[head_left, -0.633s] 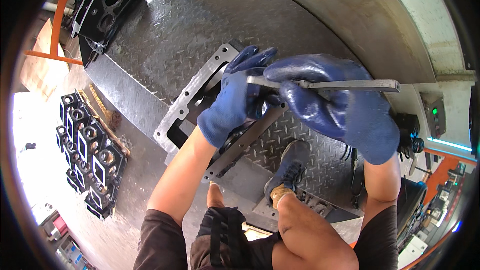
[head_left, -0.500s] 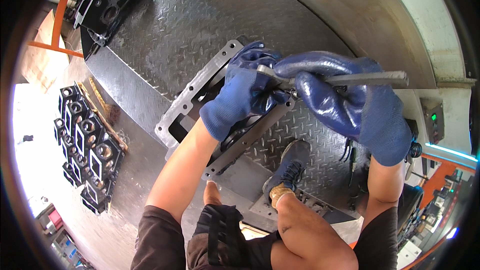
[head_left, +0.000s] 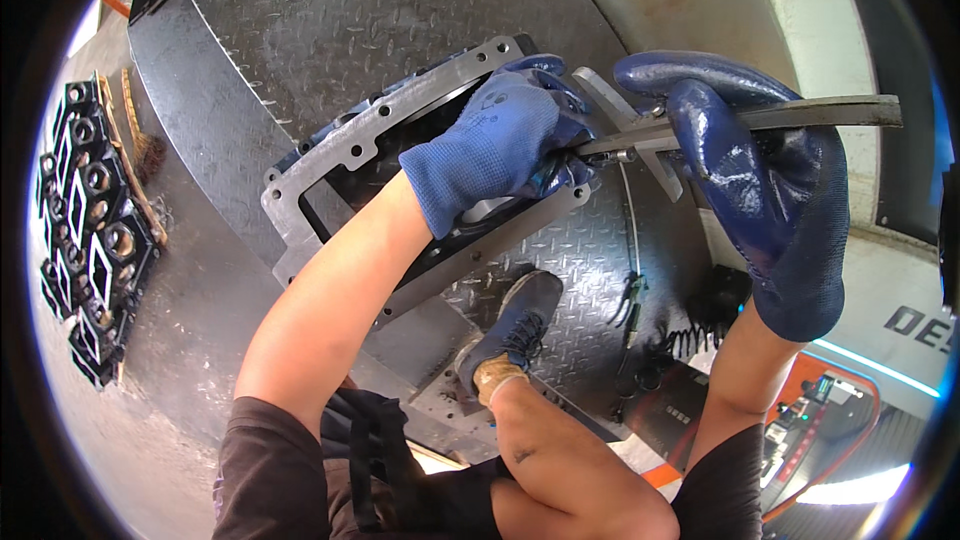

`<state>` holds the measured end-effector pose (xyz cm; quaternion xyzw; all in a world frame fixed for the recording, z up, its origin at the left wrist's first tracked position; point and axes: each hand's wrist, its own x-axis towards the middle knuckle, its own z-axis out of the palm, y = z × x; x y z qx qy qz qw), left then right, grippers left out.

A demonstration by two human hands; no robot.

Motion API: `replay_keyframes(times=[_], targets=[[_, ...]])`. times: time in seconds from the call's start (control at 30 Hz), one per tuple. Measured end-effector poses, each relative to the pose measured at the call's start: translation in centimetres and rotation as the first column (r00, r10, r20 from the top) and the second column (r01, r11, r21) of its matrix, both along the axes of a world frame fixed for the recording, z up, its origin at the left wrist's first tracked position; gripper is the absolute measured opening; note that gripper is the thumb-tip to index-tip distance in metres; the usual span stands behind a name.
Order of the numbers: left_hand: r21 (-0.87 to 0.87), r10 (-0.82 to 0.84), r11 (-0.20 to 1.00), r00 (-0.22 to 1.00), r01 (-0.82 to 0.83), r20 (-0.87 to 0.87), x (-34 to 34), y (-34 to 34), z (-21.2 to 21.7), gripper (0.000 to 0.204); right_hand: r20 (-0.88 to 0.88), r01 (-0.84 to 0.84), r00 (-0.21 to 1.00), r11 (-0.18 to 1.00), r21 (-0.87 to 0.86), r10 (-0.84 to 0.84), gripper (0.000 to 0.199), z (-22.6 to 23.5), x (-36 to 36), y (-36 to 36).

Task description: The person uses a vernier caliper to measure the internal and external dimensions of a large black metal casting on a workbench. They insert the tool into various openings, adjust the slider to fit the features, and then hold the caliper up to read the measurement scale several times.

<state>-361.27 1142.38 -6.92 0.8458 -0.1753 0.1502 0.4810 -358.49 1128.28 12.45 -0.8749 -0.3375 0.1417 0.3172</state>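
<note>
Right hand [head_left: 735, 155] now sits farther from the left hand [head_left: 500, 135] than in the earlier frames of the head view; the bar tool [head_left: 800, 114] tips with its outer end nearer the top, and its crosspiece [head_left: 602, 98] shows clearly.

Bar tool: located at the upper right end of the grey metal frame [head_left: 425, 98], inner end at the left hand. Long axis runs left to right, outer end pointing right and slightly up the picture. Crosspiece slants across it, upper left to lower right. Frame lies on the tread-plate platform [head_left: 330, 30], long axis from lower left to upper right.

Hands: both in blue gloves, apart from each other. Right hand is clamped on the bar tool, thumb across its near side, forearm rising steeply from below. Left hand reaches over the frame, forearm slanting up and right, fingers curled; whether they grip the inner end cannot be determined.
</note>
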Motion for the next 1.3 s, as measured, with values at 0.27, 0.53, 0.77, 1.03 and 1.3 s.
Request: replay_keyframes(times=[0.27, 0.53, 0.77, 1.03, 1.3], targets=[[0.022, 0.028, 0.999, 0.999, -0.029, 0.026, 0.0, 0.0, 0.0, 0.026, -0.075, -0.076, 0.994, 0.996, 0.037, 0.078, 0.020, -1.5, -0.4, 1.0], [-0.061, 0.086, 0.995, 0.980, -0.076, 0.180, 0.5, -0.7, -1.1, 0.018, -0.004, -0.088, 0.996, 0.988, 0.129, 0.089, 0.019, -0.6, -1.5, 0.7], [-0.026, 0.037, 0.999, 0.994, -0.035, 0.105, -0.1, -0.1, -1.4, 0.016, 0.152, -0.146, 0.977, 0.989, -0.023, 0.148, 0.021, -1.5, -1.7, 1.0], [-0.024, 0.068, 0.998, 0.984, -0.065, 0.164, -0.3, -0.1, -0.6, 0.014, 0.086, -0.139, 0.987, 0.988, 0.065, 0.133, 0.019, -2.3, -1.3, 0.3], [0.002, -0.072, 0.997, 0.997, 0.072, -0.010, -0.4, 0.4, 0.0, 0.022, 0.037, -0.141, 0.990, 0.986, 0.095, 0.138, 0.021, -2.3, -1.2, -0.3]])
